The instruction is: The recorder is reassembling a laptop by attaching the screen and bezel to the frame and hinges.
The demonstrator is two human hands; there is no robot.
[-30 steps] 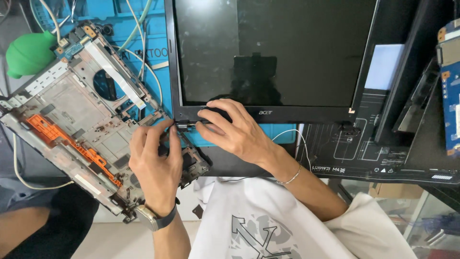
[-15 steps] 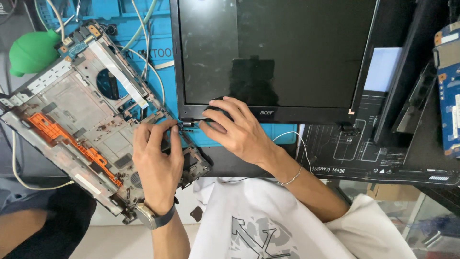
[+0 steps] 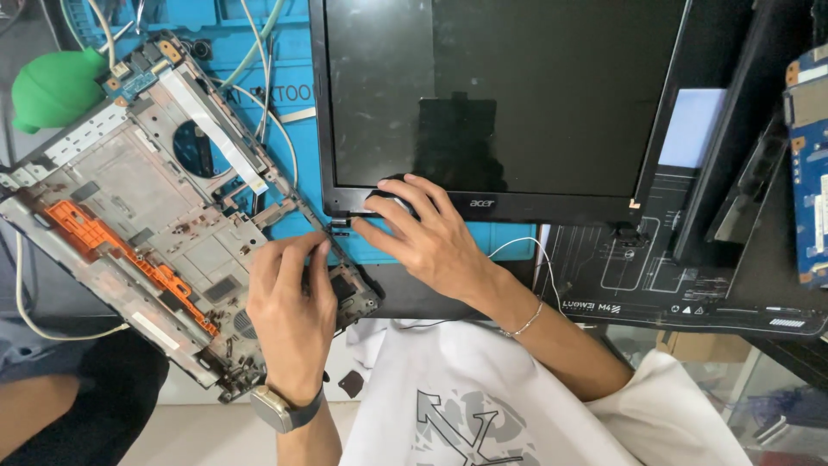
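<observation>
The left hand [image 3: 289, 319] is laid flat, fingers spread, on the stripped laptop base [image 3: 147, 224]; nothing is gripped. The right hand [image 3: 423, 237] is pressed on the lower bezel of the screen panel [image 3: 492, 95] — its fingertips at the hinge [image 3: 338, 226] between both hands; no object is enclosed.

laptop screen [image 3: 492, 95] top cut off, hinge under right hand [image 3: 427, 242] hidden, circuit board [image 3: 809, 164] cropped at edge

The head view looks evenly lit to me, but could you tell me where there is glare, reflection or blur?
Head view: soft, even light, with sharp focus on the left hand and right hand. The dark laptop screen mirrors a dim rectangular silhouette and pale smudges, with no hard glare. Only faint shadows lie under the stripped laptop base. The frame's lower right corner, behind glass, looks hazy.
</observation>
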